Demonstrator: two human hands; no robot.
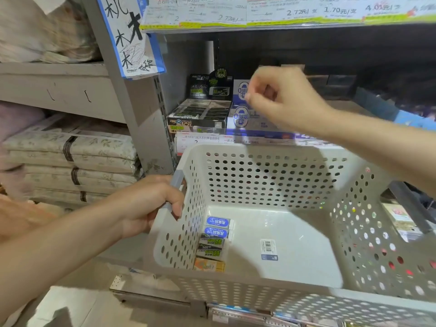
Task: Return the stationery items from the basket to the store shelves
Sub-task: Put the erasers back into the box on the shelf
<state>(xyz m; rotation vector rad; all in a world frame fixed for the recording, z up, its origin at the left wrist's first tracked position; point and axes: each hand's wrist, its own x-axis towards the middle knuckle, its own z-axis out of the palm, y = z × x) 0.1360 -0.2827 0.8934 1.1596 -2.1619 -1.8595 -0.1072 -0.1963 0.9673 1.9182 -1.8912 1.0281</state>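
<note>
A white perforated basket (271, 175), centre frame, is gripped at its handle by the left hand (151, 204). Five erasers (215, 241) are lined along its lower-left floor. The right hand (280, 95), fingers curled and empty, is raised before two display boxes (200, 112) on the shelf.

A white plastic basket (271, 180) with round holes through its walls is held level in front of the store shelves (259, 138). Five small boxed erasers lie in a row along the left wall of its floor: two with blue labels (218, 226) farthest away, then two with black and green labels (212, 247), then an orange one (208, 265) nearest. A barcode sticker (268, 249) sits mid-floor.
</note>
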